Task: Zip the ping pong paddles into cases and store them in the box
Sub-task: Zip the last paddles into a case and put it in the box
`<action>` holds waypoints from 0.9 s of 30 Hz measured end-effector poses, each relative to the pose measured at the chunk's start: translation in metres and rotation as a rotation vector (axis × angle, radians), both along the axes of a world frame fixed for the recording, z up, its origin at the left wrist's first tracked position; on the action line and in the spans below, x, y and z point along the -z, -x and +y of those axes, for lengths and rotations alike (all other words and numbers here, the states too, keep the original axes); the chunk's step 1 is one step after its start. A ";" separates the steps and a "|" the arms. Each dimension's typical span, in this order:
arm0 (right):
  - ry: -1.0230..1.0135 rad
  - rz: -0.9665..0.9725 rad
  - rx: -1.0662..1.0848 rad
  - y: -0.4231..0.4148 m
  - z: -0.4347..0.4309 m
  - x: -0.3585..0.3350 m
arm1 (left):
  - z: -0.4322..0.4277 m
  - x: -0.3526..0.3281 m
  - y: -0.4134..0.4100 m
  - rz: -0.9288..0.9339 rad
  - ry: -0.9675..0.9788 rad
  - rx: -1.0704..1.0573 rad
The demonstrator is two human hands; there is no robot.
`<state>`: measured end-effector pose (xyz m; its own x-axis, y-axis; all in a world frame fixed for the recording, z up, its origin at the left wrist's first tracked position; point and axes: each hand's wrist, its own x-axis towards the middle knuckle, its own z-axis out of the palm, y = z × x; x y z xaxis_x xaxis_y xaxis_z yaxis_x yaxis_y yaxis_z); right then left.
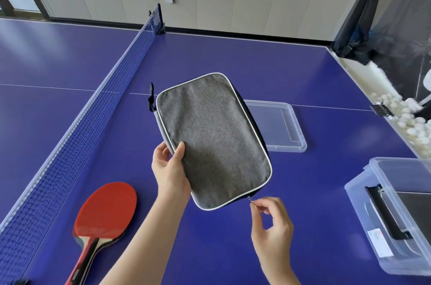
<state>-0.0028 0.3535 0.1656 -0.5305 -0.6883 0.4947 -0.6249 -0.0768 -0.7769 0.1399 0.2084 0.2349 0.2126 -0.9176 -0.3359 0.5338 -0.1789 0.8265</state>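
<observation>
The left hand (170,168) held the grey case (212,137) above the desk (303,70), its fingers (179,151) curled round the case's left edge. The right hand (271,224) pinched the zipper pull (251,202) at the case's near corner. A red paddle (105,210) lay near left, and the clear box (359,193) stood to the right.

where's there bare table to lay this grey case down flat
Bare blue table lies between the red ping pong paddle and the clear plastic storage box, beneath the held grey fabric case. Another open stretch runs beyond the flat clear plastic lid to the far edge. Crowded by the box and lid.
</observation>
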 end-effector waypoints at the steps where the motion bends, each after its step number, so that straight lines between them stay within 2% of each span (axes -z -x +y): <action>1: -0.003 -0.006 -0.002 -0.004 0.000 0.000 | 0.002 0.000 0.005 0.001 -0.003 -0.017; 5: -0.006 -0.060 -0.017 -0.021 -0.003 0.000 | 0.006 0.000 0.025 0.026 -0.021 -0.073; 10: -0.006 -0.138 0.034 -0.028 -0.009 -0.007 | 0.003 0.002 0.038 -0.042 -0.074 -0.157; 14: -0.014 -0.143 0.040 -0.032 -0.014 -0.011 | 0.002 0.003 0.049 0.010 -0.154 -0.228; 18: -0.025 -0.172 0.050 -0.042 -0.021 -0.012 | 0.001 0.002 0.059 -0.021 -0.220 -0.255; 24: -0.109 -0.325 0.118 -0.056 -0.023 -0.006 | 0.006 0.006 0.065 -0.076 -0.228 -0.244; 27: -0.148 -0.336 0.099 -0.058 -0.020 -0.002 | 0.009 0.010 0.061 -0.105 -0.205 -0.209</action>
<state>0.0550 0.3339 0.1677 -0.7139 -0.6766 0.1805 -0.3319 0.0998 -0.9380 0.0785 0.2173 0.2247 0.4333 -0.7656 -0.4756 0.4899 -0.2429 0.8372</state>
